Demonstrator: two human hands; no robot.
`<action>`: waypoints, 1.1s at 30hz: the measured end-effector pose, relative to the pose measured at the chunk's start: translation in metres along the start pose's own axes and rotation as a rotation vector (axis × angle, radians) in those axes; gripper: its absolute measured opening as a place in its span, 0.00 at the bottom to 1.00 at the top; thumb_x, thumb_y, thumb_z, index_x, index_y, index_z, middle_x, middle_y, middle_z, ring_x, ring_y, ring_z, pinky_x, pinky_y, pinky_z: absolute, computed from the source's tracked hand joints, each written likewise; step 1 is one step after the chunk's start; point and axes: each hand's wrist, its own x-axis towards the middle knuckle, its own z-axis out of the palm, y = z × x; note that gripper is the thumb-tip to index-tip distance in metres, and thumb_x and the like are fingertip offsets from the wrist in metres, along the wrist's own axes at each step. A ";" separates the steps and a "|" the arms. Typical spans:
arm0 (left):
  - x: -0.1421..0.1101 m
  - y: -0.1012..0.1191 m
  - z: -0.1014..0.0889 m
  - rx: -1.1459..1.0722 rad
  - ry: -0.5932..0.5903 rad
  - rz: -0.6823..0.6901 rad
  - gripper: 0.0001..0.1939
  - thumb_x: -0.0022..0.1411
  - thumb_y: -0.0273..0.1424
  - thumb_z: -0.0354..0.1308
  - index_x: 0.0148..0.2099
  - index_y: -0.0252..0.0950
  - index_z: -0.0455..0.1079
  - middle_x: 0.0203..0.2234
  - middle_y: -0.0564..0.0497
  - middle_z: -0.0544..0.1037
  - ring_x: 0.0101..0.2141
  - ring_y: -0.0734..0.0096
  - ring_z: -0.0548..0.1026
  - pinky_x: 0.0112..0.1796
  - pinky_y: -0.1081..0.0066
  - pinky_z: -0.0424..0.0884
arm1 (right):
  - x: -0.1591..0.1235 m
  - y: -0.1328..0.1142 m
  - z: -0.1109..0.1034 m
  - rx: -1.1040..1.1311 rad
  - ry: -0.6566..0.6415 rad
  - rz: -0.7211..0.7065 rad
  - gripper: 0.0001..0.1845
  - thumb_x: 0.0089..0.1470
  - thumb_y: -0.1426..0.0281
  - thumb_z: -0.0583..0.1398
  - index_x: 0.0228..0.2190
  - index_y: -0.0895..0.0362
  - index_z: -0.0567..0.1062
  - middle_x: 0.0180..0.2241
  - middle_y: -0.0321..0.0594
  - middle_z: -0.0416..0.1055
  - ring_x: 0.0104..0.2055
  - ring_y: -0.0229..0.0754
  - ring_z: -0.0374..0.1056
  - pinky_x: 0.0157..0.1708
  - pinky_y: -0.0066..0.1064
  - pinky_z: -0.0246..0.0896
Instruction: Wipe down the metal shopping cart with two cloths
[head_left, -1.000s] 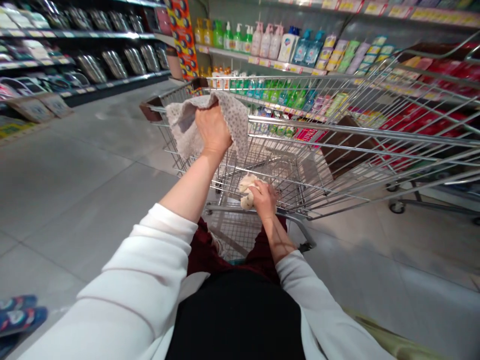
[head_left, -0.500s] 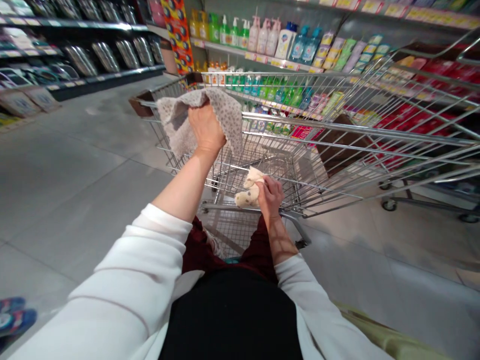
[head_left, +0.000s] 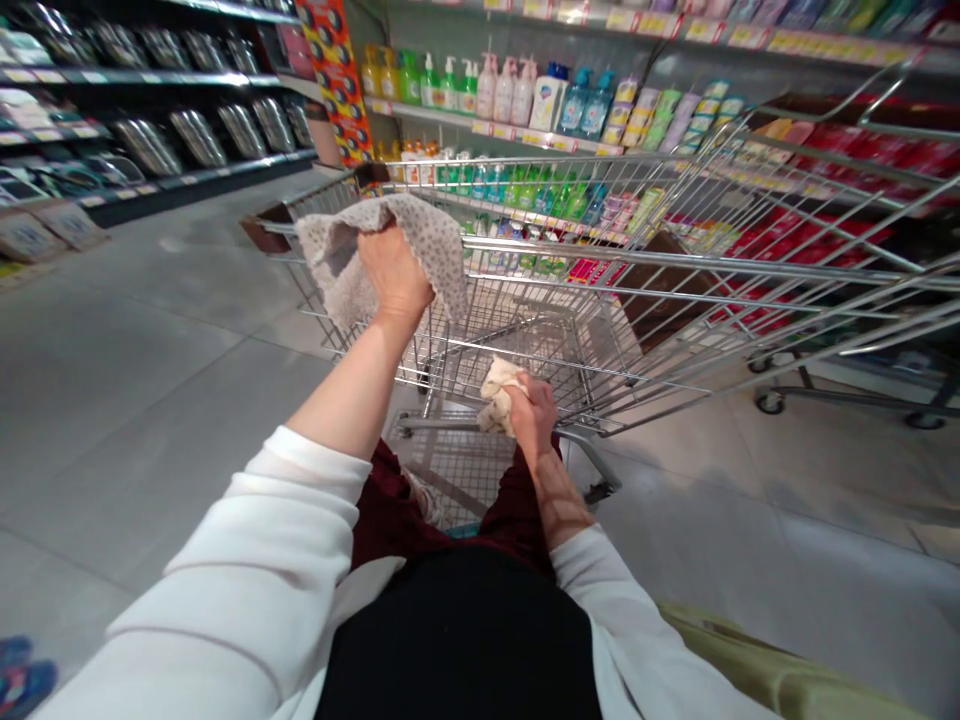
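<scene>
A: Start at the hands, what are they doing?

B: The left hand is closed over a pale grey cloth with dark spots, its fingertips hidden, and that cloth drapes across the upper rim of a silver wire shopping cart

A: And the other?

B: The right hand has its fingers curled round a bunched cream cloth with darker spots, low at the cart's near side. Whether that cloth touches the wires, I cannot tell

A: What lies next to them?

B: A brown corner piece on the rim, just beside the grey cloth, and dark red trousers below the right hand

A: Further out, any brands?

B: None I can read. Past the cart, pale pink pump bottles, a white bottle with a dark blue cap and clear blue pump bottles share a shelf. The white one has a label, too small to make out, like the yellow and red price tags along the edge. Far left, shiny metal containers stand tilted in a row
</scene>
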 end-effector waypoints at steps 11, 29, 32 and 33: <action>-0.001 0.008 -0.005 -0.003 -0.040 0.016 0.21 0.61 0.48 0.51 0.45 0.41 0.76 0.53 0.39 0.78 0.63 0.45 0.67 0.65 0.49 0.52 | -0.031 0.011 0.014 -0.014 -0.178 0.104 0.15 0.63 0.76 0.63 0.40 0.47 0.87 0.51 0.41 0.79 0.50 0.43 0.72 0.50 0.32 0.68; 0.000 0.003 -0.005 -0.011 -0.016 0.054 0.21 0.62 0.50 0.49 0.44 0.44 0.75 0.51 0.43 0.80 0.63 0.46 0.68 0.64 0.46 0.54 | -0.010 0.030 -0.004 -0.151 0.102 -0.008 0.13 0.67 0.71 0.60 0.35 0.52 0.85 0.49 0.45 0.81 0.53 0.43 0.74 0.55 0.36 0.70; 0.002 0.000 -0.001 0.040 0.006 0.065 0.25 0.62 0.51 0.48 0.47 0.39 0.74 0.51 0.43 0.81 0.59 0.51 0.70 0.62 0.49 0.56 | -0.035 0.026 0.008 -0.135 -0.019 0.022 0.12 0.64 0.74 0.61 0.36 0.51 0.86 0.47 0.43 0.82 0.49 0.42 0.74 0.49 0.32 0.72; 0.002 0.000 0.000 0.048 0.008 0.062 0.26 0.61 0.52 0.49 0.47 0.38 0.74 0.51 0.43 0.81 0.59 0.51 0.70 0.62 0.50 0.57 | -0.041 0.024 0.010 -0.129 -0.053 0.040 0.13 0.63 0.75 0.61 0.37 0.51 0.86 0.46 0.43 0.82 0.47 0.42 0.74 0.47 0.31 0.72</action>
